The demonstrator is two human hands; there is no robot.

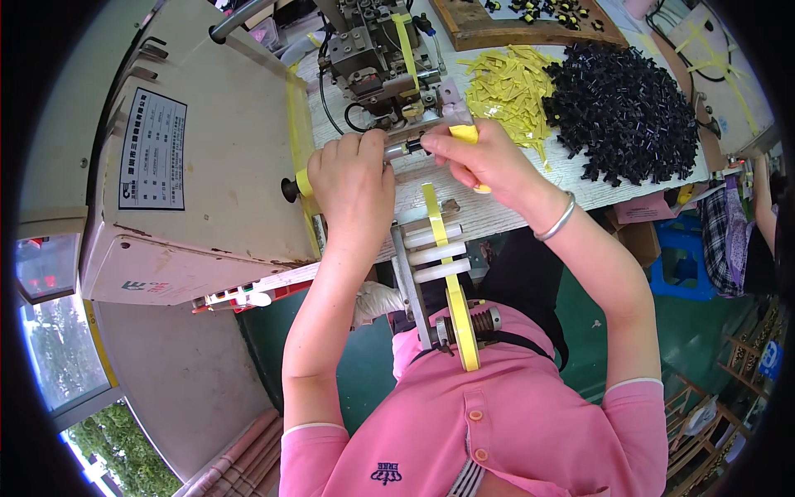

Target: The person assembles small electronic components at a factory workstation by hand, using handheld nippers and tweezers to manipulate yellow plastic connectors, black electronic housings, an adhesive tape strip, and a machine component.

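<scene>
My left hand (352, 178) rests by a metal spindle (397, 149) sticking out of the grey winding head (373, 62), fingers curled around its end. My right hand (484, 157) pinches a small black part (416, 146) on that spindle's tip and holds a piece of yellow tape (464, 132) against it. A yellow tape strip (432, 211) runs up from a tape roll (465, 331) on a white roller rack (431, 253) at the table's near edge. A silver bangle (556, 224) is on my right wrist.
A big beige machine housing (207, 149) fills the left. A heap of small black parts (621, 108) and a pile of yellow tape scraps (509, 87) lie on the white table at the right. A wooden tray (530, 29) sits behind. Another person's arm (763, 207) is at far right.
</scene>
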